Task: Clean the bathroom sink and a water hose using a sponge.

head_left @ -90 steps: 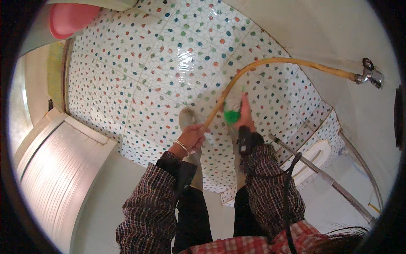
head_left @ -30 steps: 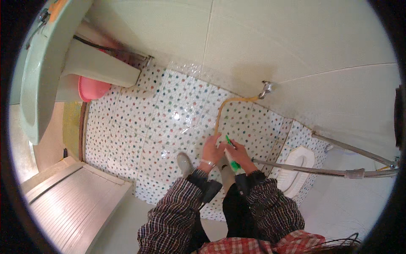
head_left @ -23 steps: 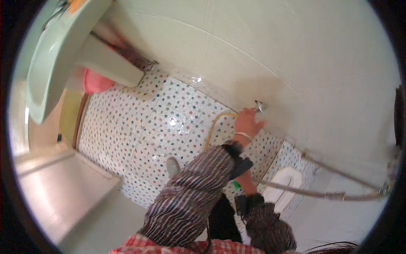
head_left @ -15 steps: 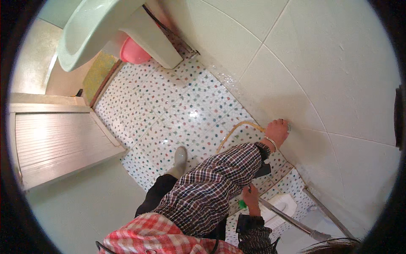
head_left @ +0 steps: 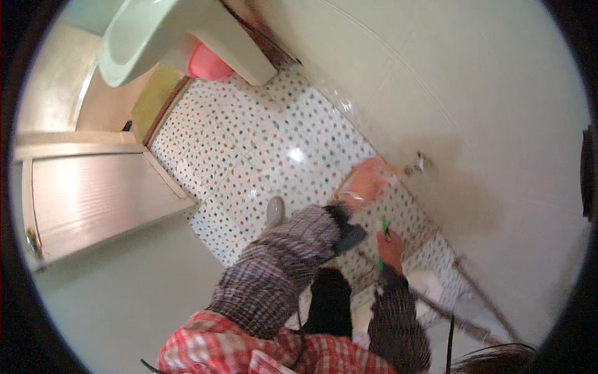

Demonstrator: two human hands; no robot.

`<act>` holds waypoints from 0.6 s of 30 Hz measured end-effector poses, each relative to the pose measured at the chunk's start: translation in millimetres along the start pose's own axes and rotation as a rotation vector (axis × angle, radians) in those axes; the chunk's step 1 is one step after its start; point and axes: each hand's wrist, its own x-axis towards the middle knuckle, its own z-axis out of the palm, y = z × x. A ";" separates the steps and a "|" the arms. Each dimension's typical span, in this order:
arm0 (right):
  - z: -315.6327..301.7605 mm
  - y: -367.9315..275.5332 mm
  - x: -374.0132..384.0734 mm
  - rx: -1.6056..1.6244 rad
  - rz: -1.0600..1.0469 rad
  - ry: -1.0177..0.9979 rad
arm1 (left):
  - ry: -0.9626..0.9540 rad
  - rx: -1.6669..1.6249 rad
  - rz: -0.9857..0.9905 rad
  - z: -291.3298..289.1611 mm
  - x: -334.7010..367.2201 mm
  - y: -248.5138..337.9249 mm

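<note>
My left hand (head_left: 369, 179), smeared by motion, hangs by the wall's foot next to the yellow hose (head_left: 339, 185); its fingers do not show clearly, and I cannot tell whether it grips the hose. Just right of it, a small metal tap (head_left: 418, 163) sticks out of the tiled wall. Lower down, my right hand (head_left: 390, 247) is closed around a slim green thing (head_left: 384, 225) that shows above and below the fist; its kind is not clear. A long pole (head_left: 445, 310) slants behind my right forearm, not visibly held.
A squat toilet (head_left: 428, 285) lies beyond my right forearm, with a second pole (head_left: 486, 296) against the wall. My grey boot (head_left: 275, 210) stands on the wet dotted floor (head_left: 243, 146). At far left are a washbasin (head_left: 124, 59), a pink basin (head_left: 208, 62) and an open door (head_left: 93, 196).
My left hand has left the tap and moved left and down. My right hand has risen, bringing the green thing into plainer sight. The view has shifted slightly.
</note>
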 end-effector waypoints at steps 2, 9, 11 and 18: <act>-2.1 -68.3 -5.5 0.373 0.052 0.058 | 0.295 0.475 0.115 -45.6 -65.1 -72.6; 67.0 -144.9 -88.1 0.797 -0.084 -0.183 | 0.009 -0.793 -0.384 -37.6 -215.7 -92.0; 86.2 -144.2 -109.6 0.634 -0.266 -0.066 | -0.004 -0.766 -0.391 -48.6 -240.4 -83.8; 90.6 -163.1 -150.9 0.805 -0.366 -0.431 | -0.015 -0.482 -0.287 -85.1 -303.0 -96.8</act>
